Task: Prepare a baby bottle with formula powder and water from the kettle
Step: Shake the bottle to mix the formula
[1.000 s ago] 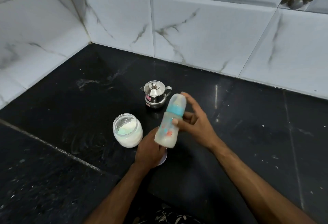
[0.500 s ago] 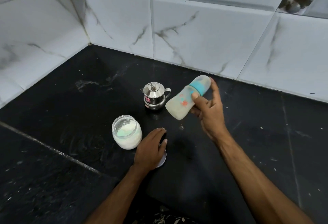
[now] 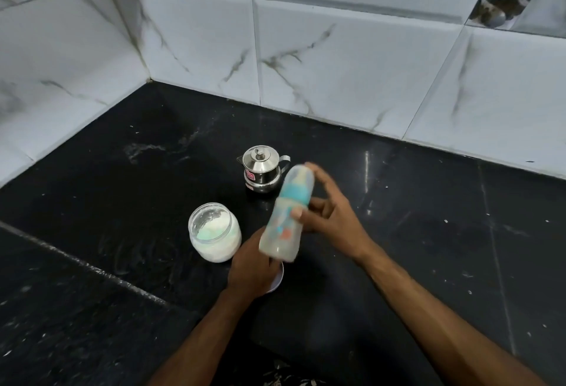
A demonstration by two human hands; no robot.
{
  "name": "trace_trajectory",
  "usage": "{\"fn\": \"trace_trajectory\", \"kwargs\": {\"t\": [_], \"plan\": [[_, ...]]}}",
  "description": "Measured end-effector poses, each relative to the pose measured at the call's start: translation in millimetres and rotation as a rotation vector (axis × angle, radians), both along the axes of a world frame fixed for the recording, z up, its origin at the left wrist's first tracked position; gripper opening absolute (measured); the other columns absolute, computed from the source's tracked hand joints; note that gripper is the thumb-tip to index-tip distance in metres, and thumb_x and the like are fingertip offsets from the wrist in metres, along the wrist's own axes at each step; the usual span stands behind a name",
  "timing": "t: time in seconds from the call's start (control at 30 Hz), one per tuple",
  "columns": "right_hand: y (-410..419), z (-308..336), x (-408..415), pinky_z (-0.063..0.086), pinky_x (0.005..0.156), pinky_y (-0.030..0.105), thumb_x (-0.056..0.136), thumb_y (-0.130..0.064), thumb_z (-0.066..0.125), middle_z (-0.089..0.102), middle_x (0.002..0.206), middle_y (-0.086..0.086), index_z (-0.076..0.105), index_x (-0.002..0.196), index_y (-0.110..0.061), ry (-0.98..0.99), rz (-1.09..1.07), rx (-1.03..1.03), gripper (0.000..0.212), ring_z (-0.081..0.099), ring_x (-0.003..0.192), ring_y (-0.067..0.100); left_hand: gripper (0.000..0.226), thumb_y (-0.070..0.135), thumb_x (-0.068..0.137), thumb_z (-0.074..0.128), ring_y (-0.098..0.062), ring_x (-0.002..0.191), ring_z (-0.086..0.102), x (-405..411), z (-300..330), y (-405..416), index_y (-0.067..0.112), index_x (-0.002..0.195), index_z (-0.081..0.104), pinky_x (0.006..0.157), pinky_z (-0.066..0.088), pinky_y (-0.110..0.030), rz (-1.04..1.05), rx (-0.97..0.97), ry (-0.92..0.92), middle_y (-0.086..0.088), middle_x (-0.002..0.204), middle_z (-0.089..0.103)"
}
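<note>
My right hand (image 3: 329, 217) grips a capped baby bottle (image 3: 284, 220) with a blue collar, held in the air and tilted, its cap end up and away from me. It holds pale cloudy liquid and looks motion-blurred. My left hand (image 3: 249, 269) rests palm-down on a white lid (image 3: 277, 278) lying flat on the counter, just below the bottle. An open glass jar of white formula powder (image 3: 214, 232) stands to the left of that hand. A small steel kettle (image 3: 262, 168) with its lid on stands behind the bottle.
The black stone counter (image 3: 428, 232) runs into a corner of white marble-patterned wall tiles (image 3: 337, 64) at the back and left. White specks dot the counter surface. A seam crosses the counter at the lower left.
The bottle swung from upright near the left hand out to the right and back again. My left hand stayed on the white lid.
</note>
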State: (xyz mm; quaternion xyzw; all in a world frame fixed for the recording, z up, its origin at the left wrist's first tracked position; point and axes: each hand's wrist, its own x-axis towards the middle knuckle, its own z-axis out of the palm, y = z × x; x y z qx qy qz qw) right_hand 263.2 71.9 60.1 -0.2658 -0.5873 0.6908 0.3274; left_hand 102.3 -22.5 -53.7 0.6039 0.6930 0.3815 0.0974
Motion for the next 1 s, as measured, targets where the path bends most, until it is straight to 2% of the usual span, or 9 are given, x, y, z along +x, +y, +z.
{"fn": "trace_trajectory", "kwargs": {"t": [0.07, 0.17, 0.3, 0.47, 0.53, 0.6, 0.7, 0.83, 1.0], "plan": [[-4.3, -3.9, 0.9, 0.059, 0.080, 0.039, 0.082, -0.007, 0.075, 0.069, 0.117, 0.014, 0.032, 0.142, -0.040, -0.077, 0.111, 0.058, 0.081, 0.070, 0.105, 0.029, 0.038, 0.043, 0.070, 0.058, 0.006, 0.091, 0.061, 2.8, 0.1, -1.4, 0.047, 0.108, 0.060, 0.081, 0.044, -0.007, 0.016, -0.007, -0.051, 0.021, 0.098, 0.069], [4.1, 6.2, -0.6, 0.060, 0.074, 0.039, 0.080, -0.013, 0.073, 0.072, 0.112, 0.015, 0.034, 0.143, -0.034, 0.088, -0.105, -0.031, 0.077, 0.071, 0.102, 0.031, 0.034, 0.034, 0.085, 0.054, -0.019, 0.100, 0.063, -1.9, -6.2, 3.4, 0.016, 0.112, 0.066, 0.089, 0.041, -0.019, 0.000, 0.014, 0.091, -0.003, 0.109, 0.068], [8.0, 9.5, -0.7, 0.061, 0.075, 0.047, 0.080, -0.020, 0.073, 0.072, 0.113, 0.013, 0.034, 0.143, -0.035, 0.169, -0.266, -0.074, 0.075, 0.071, 0.102, 0.032, 0.035, 0.022, 0.090, 0.061, -0.016, 0.118, 0.055, -0.9, -7.8, 6.3, 0.011, 0.123, 0.062, 0.100, 0.036, -0.022, -0.034, -0.043, 0.163, -0.001, 0.127, 0.061], [-15.0, -9.3, 1.6, 0.058, 0.086, 0.038, 0.082, -0.004, 0.076, 0.069, 0.119, 0.011, 0.031, 0.145, -0.035, -0.101, 0.210, 0.128, 0.083, 0.069, 0.108, 0.028, 0.048, 0.029, 0.072, 0.063, 0.008, 0.088, 0.061, 0.8, 3.2, -3.9, 0.044, 0.117, 0.056, 0.076, 0.048, -0.009, -0.075, -0.077, -0.334, 0.035, 0.098, 0.063], [-7.8, -1.2, -0.1, 0.059, 0.084, 0.040, 0.081, -0.005, 0.076, 0.069, 0.117, 0.013, 0.032, 0.144, -0.033, -0.021, 0.045, 0.092, 0.082, 0.070, 0.106, 0.029, 0.049, 0.026, 0.072, 0.066, -0.002, 0.095, 0.059, 0.9, 4.6, -4.4, 0.048, 0.115, 0.058, 0.081, 0.043, -0.009, -0.036, -0.025, -0.148, 0.027, 0.103, 0.065], [3.8, 8.6, -1.2, 0.060, 0.078, 0.042, 0.080, -0.014, 0.074, 0.072, 0.113, 0.014, 0.031, 0.146, -0.031, 0.103, -0.185, -0.034, 0.080, 0.070, 0.104, 0.032, 0.036, 0.026, 0.085, 0.060, -0.014, 0.106, 0.058, 0.1, -0.4, 3.8, 0.022, 0.120, 0.063, 0.092, 0.037, -0.016, -0.024, -0.009, 0.100, 0.004, 0.115, 0.066], [5.5, 8.8, -1.7, 0.061, 0.073, 0.040, 0.079, -0.018, 0.073, 0.074, 0.109, 0.011, 0.033, 0.143, -0.034, 0.157, -0.259, -0.090, 0.077, 0.071, 0.102, 0.031, 0.033, 0.029, 0.091, 0.055, -0.016, 0.111, 0.057, 0.9, -5.5, 7.2, 0.015, 0.119, 0.062, 0.097, 0.031, -0.015, -0.049, -0.004, 0.142, 0.000, 0.120, 0.063], [-12.9, -4.6, -0.4, 0.059, 0.081, 0.036, 0.081, -0.005, 0.075, 0.067, 0.120, 0.011, 0.034, 0.140, -0.037, -0.064, 0.096, 0.103, 0.079, 0.069, 0.107, 0.026, 0.048, 0.042, 0.070, 0.067, 0.007, 0.097, 0.058, 0.1, -2.3, -1.6, 0.051, 0.115, 0.055, 0.086, 0.045, -0.011, -0.037, 0.025, -0.109, 0.023, 0.107, 0.065], [6.6, 12.2, -0.3, 0.060, 0.078, 0.045, 0.079, -0.018, 0.074, 0.071, 0.113, 0.016, 0.031, 0.146, -0.029, 0.153, -0.258, -0.054, 0.081, 0.070, 0.103, 0.034, 0.034, 0.030, 0.090, 0.054, -0.018, 0.110, 0.059, 0.0, -4.4, 5.3, 0.012, 0.117, 0.064, 0.096, 0.034, -0.017, -0.022, -0.031, 0.137, -0.004, 0.117, 0.065]]}}
